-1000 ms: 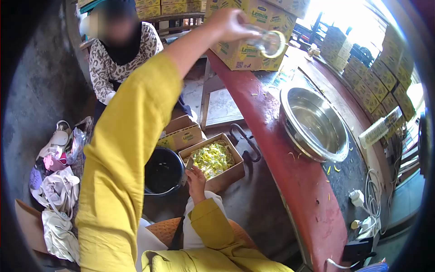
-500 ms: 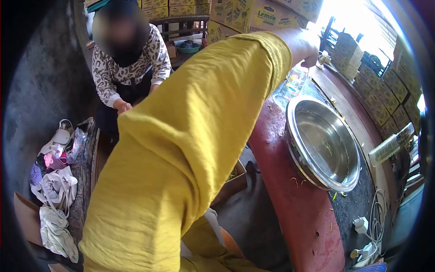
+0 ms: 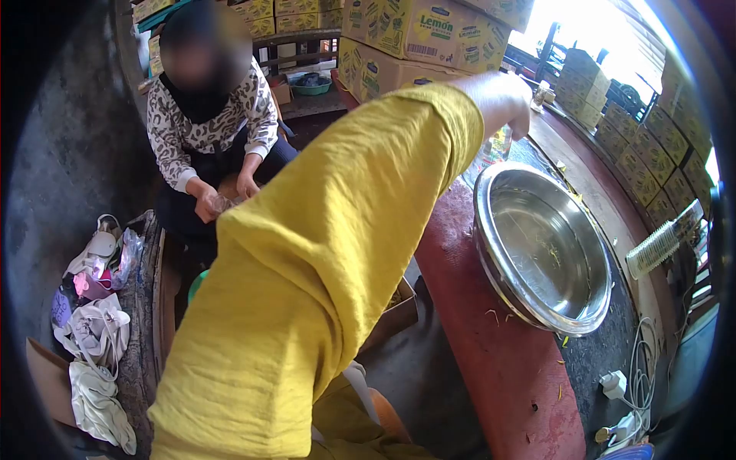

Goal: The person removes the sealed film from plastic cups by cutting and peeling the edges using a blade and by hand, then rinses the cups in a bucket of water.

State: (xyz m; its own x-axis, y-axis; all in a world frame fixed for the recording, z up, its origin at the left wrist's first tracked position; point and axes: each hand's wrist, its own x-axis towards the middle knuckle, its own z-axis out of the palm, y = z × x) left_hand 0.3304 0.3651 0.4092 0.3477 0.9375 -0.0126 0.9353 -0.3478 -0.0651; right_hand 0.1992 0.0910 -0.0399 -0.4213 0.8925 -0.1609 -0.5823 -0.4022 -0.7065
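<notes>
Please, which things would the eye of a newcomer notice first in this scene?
Probably the yellow sleeve first, which crosses the middle of the view up to the left hand, near the table's far end. Then the shiny metal basin on the table at right. Lemon-printed cartons at top centre and a co-worker's leopard-print top at upper left also stand out.

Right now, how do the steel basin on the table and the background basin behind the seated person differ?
The steel basin is shiny silver; the background basin is green. The steel basin looks far larger, though it is also nearer the camera. The steel basin holds a few thin scraps, the background basin something dark I can't identify. Both look round and open-topped.
</notes>
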